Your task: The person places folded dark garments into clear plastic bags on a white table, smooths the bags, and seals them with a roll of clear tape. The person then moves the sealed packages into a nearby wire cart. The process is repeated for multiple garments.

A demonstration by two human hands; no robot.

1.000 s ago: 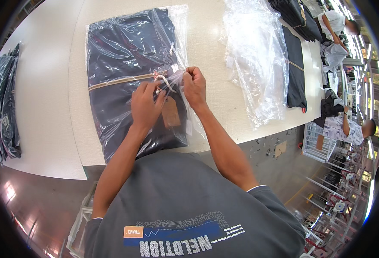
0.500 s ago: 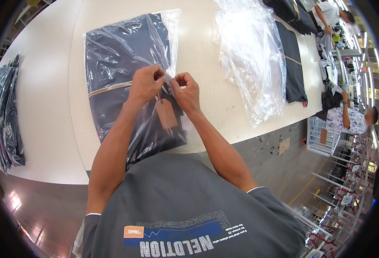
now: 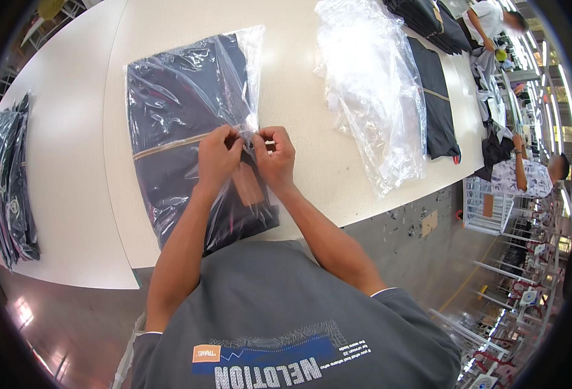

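Observation:
A folded dark garment lies inside a clear plastic bag [image 3: 175, 97] on the pale table in front of me. Around the garment's middle runs a tan band [image 3: 166, 148], and a brown cardboard tag [image 3: 248, 186] shows through the film. My left hand [image 3: 219, 159] pinches the bag's film at its right side, above the tag. Close beside it, my right hand [image 3: 275, 160] is closed in a pinch on the same gathered edge. The fingertips hide exactly what part of the film lies between them.
At the far left is a stack of bagged dark garments [image 3: 12, 188]. To the right lies a pile of clear empty bags [image 3: 373, 97], with a banded dark garment [image 3: 436, 97] beyond it. More folded dark garments [image 3: 428, 23] sit farther back. Two people work along the table's right end.
Both hands, still pinching the film, appear slightly lower in the picture, with a small gap now visible between them. The whole view has shifted a little.

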